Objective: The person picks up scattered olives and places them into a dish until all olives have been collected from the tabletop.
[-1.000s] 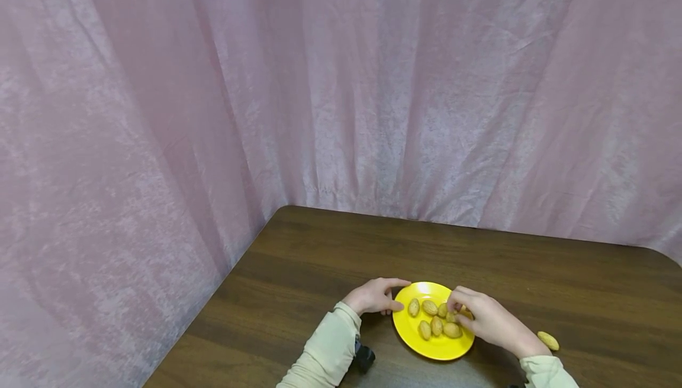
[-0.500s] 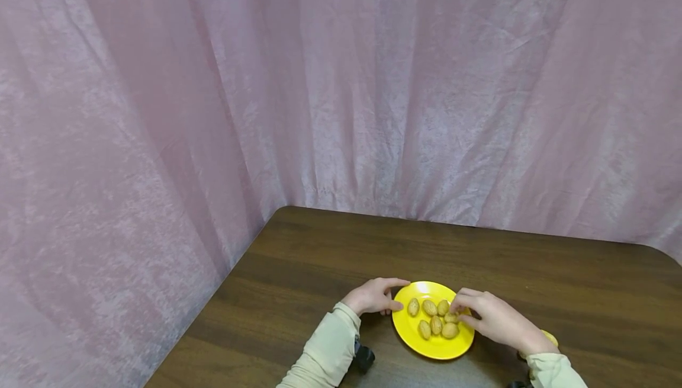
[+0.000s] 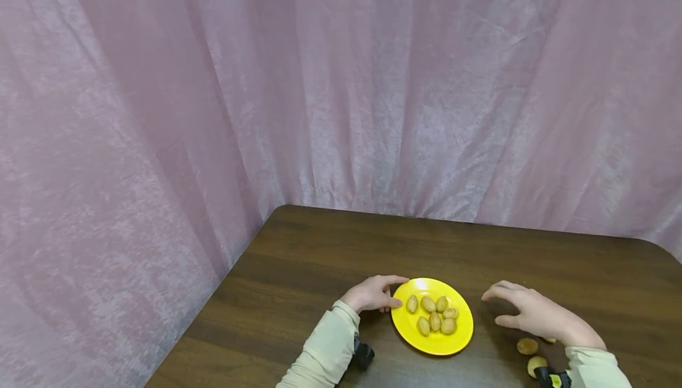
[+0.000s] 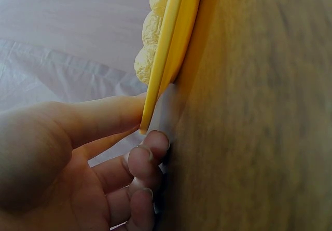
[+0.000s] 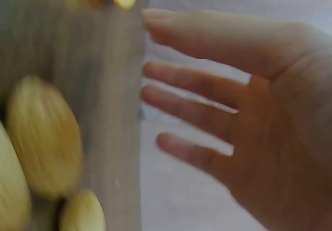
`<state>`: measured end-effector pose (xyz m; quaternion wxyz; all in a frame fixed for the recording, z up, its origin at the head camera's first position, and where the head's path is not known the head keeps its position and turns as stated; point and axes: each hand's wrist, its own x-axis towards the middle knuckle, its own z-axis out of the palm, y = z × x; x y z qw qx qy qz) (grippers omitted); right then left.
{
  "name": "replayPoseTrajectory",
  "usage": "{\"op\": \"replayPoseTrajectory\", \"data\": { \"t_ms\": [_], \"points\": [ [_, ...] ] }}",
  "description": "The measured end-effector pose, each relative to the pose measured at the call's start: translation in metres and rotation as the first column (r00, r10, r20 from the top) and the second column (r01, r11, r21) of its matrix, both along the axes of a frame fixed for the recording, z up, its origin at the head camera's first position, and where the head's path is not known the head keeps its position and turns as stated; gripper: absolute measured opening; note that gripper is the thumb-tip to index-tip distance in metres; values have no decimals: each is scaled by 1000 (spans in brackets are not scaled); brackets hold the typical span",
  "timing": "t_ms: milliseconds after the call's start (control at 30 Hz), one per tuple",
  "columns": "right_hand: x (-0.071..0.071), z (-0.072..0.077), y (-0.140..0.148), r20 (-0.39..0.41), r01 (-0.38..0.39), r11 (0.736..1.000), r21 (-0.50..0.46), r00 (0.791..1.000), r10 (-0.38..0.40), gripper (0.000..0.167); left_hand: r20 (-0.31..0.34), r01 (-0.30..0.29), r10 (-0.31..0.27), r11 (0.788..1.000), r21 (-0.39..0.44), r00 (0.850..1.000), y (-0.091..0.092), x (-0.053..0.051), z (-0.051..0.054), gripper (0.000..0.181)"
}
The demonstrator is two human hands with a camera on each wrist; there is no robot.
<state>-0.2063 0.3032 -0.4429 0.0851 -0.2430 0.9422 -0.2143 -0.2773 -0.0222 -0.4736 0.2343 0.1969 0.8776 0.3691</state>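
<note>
A round yellow plate [image 3: 439,345] carries several tan, wrinkled ovals that look like walnuts in their shells [image 3: 435,321]. At its left rim, my left hand [image 3: 372,294] holds the edge. The left wrist view shows the left thumb [image 4: 111,118] against the rim and the other fingers curled low by the table. My right hand [image 3: 540,314] hovers right of the plate, apart from it, fingers spread and holding nothing. Below it lie loose walnuts [image 3: 527,346], one partly hidden by the wrist; in the right wrist view the nearby walnuts [image 5: 44,137] are blurred.
The dark wooden table [image 3: 330,246] extends behind and left of the plate. A pink curtain [image 3: 341,109] hangs along its back and left edges. A black camera [image 3: 364,355] is strapped at the left wrist.
My right hand has moved from the walnuts on the plate out to the right, its fingers opening. More loose walnuts have come into sight under it. My left hand stays at the rim.
</note>
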Motion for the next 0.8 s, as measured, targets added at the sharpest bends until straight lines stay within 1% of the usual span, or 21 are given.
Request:
{"op": "replayPoseTrajectory", "data": {
  "t_ms": [133, 267, 333, 367, 500, 600, 667, 800],
  "points": [
    [1, 3, 23, 117, 42, 999, 9, 992, -43, 41, -15, -11, 11, 1000, -8, 1000, 1, -1, 1, 51],
    [3, 1, 40, 207, 49, 998, -27, 977, -42, 44, -12, -23, 23, 1000, -6, 1000, 1, -1, 1, 51],
    [5, 1, 46, 255, 54, 997, -46, 966, -41, 43, -5, -24, 24, 1000, 0, 1000, 1, -1, 0, 51],
    [5, 0, 48, 267, 52, 997, -53, 963, -36, 43, -3, -26, 26, 1000, 1, 1000, 2, 0, -1, 51],
    [8, -2, 52, 277, 49, 997, -63, 960, -29, 33, -5, -21, 21, 1000, -3, 1000, 2, 0, -2, 51],
    [8, -4, 52, 248, 38, 998, -56, 969, -23, 24, -9, -19, 19, 1000, -5, 1000, 1, 1, -3, 51],
    [9, -5, 52, 235, 35, 998, -57, 972, -20, 22, -8, -20, 20, 1000, -3, 1000, 1, 1, -3, 51],
    [10, -8, 53, 235, 21, 995, -97, 972, 3, 21, -4, -21, 21, 1000, -6, 1000, 0, 1, -2, 51]
  ]
}}
